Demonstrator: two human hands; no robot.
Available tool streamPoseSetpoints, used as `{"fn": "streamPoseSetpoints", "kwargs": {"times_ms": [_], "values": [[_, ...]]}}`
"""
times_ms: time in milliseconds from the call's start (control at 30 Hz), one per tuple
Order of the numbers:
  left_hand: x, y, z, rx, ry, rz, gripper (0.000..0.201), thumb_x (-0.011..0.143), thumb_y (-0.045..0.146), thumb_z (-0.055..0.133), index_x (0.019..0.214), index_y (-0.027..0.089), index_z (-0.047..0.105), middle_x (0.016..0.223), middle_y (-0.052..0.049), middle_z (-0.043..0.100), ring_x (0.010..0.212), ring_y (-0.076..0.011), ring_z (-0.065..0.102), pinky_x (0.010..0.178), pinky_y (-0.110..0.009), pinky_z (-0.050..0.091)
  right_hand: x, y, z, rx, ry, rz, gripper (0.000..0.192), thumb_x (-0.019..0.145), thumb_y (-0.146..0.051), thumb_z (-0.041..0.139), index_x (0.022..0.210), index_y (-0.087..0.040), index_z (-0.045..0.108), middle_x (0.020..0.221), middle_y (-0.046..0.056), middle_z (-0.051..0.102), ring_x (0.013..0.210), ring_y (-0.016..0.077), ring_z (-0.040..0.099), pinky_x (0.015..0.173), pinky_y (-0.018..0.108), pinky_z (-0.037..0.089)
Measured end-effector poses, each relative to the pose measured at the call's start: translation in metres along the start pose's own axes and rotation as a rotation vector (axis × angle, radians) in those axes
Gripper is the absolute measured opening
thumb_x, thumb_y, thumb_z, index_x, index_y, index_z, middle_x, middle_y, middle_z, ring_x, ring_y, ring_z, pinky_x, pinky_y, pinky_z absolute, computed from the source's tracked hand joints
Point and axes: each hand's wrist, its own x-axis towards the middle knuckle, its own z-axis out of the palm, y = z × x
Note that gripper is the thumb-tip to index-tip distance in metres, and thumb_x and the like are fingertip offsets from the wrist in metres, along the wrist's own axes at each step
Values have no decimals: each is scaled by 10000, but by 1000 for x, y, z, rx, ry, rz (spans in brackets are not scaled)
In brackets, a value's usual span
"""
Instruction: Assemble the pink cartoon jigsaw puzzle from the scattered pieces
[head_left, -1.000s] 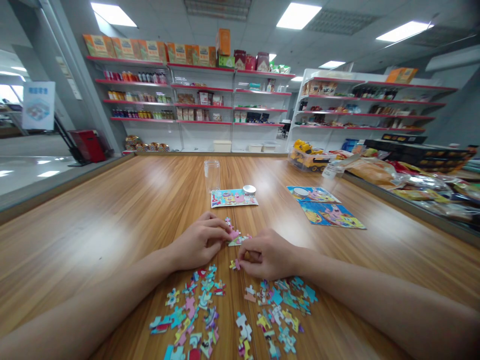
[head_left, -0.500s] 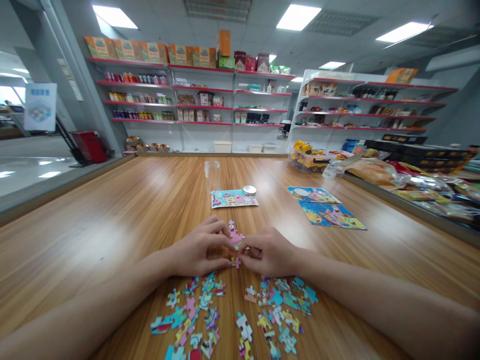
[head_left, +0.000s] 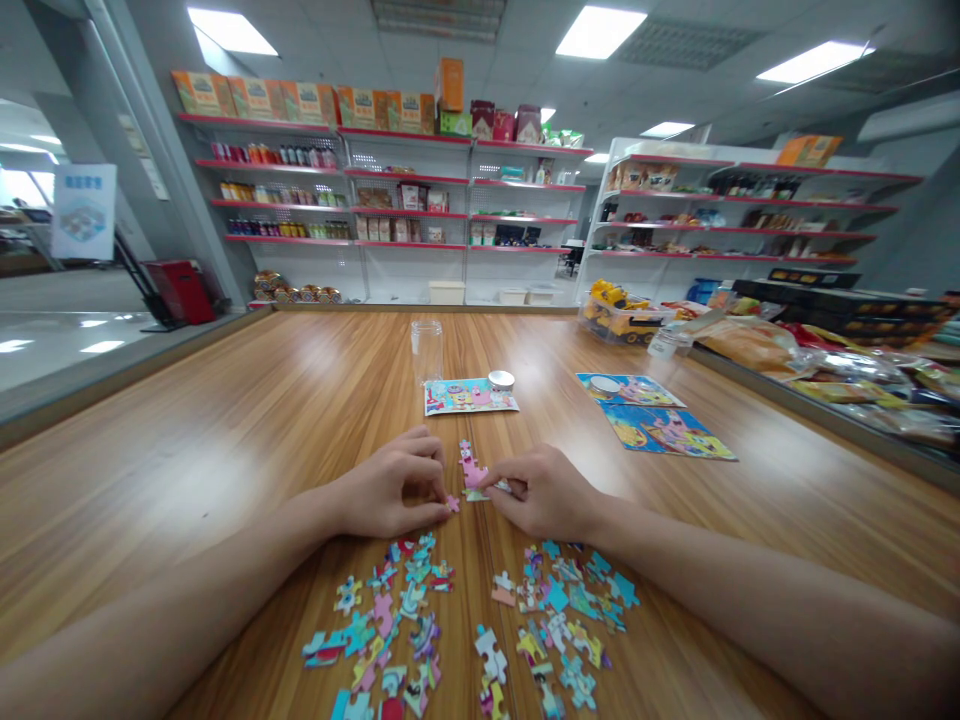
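hands at small joined puzzle cluster, mid worktop

left hand (head_left: 394, 492) resting on worktop (head_left: 225, 420), fingers curled, tips pinching a small pink piece (head_left: 452, 503) at its right edge. right hand (head_left: 544, 492) opposite, thumb and forefinger pinched on the right edge of the joined pink cluster (head_left: 472, 472). cluster lying flat on the wood between both hands, pink piece just beside its lower left corner; touching or not, cannot tell.

loose pieces in two scatters nearer the camera: left scatter (head_left: 390, 625) below the left wrist, right scatter (head_left: 559, 620) below the right wrist, narrow strip of bare wood between them. mostly blue, pink, yellow, face up.

further back, centre: printed reference card (head_left: 469, 396) flat on the worktop, round silver lid (head_left: 500, 380) on its right corner, clear empty jar (head_left: 426, 350) upright just behind its left end. right of that, well apart from the hands: two more cartoon picture sheets (head_left: 652, 415) overlapping, another round lid on the upper one.

far right edge: clear box with yellow toy truck (head_left: 619, 312), bagged goods beside it. store shelving (head_left: 390, 200) along the back wall.
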Motion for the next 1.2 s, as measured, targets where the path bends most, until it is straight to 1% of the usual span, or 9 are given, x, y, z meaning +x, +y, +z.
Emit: {"fn": "streamPoseSetpoints", "kwargs": {"times_ms": [167,233,367,533,833,967,1067,1133,1200], "values": [[-3,-15,-4,73,90,-164,110,867,212,605,821,164,693,774,-38,561,797,-194,507,734,-311,399,0,-1,-1,-2,4,3,176,815,-185,607,874,-199,772,484,-40,504,426,82,400,488,211,285],[-3,-17,-3,85,103,-189,95,856,199,607,834,166,693,756,-32,558,785,-192,507,724,-307,397,0,-2,-1,9,-10,7,179,821,-182,604,879,-196,773,479,-40,499,425,81,405,482,207,282],[-2,-17,-1,80,99,-181,103,872,230,620,856,174,705,771,-32,575,796,-191,517,735,-307,400,0,-2,0,33,-44,2,180,825,-176,602,884,-181,773,472,-39,491,425,80,417,470,201,275],[0,-16,-1,41,61,-167,129,901,252,607,874,186,714,824,-39,605,835,-193,533,767,-311,416,0,-2,-1,38,-44,-22,178,823,-174,605,882,-173,773,481,-38,495,430,77,397,480,204,286],[4,-11,9,56,99,-145,72,919,228,620,913,177,670,867,-38,642,856,-197,557,768,-307,429,0,-5,-3,41,-76,-39,186,829,-190,596,884,-179,773,486,-38,488,428,81,396,474,205,288],[5,-8,10,89,104,-169,58,913,193,613,925,181,669,865,-38,624,857,-199,552,767,-305,427,0,-5,-2,41,-90,-28,203,835,-203,597,934,-193,774,486,-40,488,428,83,403,470,204,280],[5,-6,9,101,114,-185,107,910,211,602,987,184,671,840,-40,588,825,-198,540,747,-305,435,0,-5,-3,35,-85,-16,206,831,-196,596,932,-196,776,488,-38,497,426,80,387,477,205,286],[4,-4,9,90,126,-166,167,921,214,568,1052,184,667,869,-51,566,838,-198,533,756,-310,445,0,-6,-4,30,-83,-10,210,829,-192,593,929,-194,778,488,-36,503,424,80,382,479,207,288],[4,-2,8,78,125,-110,209,932,190,522,1066,191,682,904,-63,550,864,-196,529,774,-313,454,1,-7,-4,27,-86,-9,215,829,-195,591,935,-191,778,489,-33,509,425,82,389,477,211,284]]}}
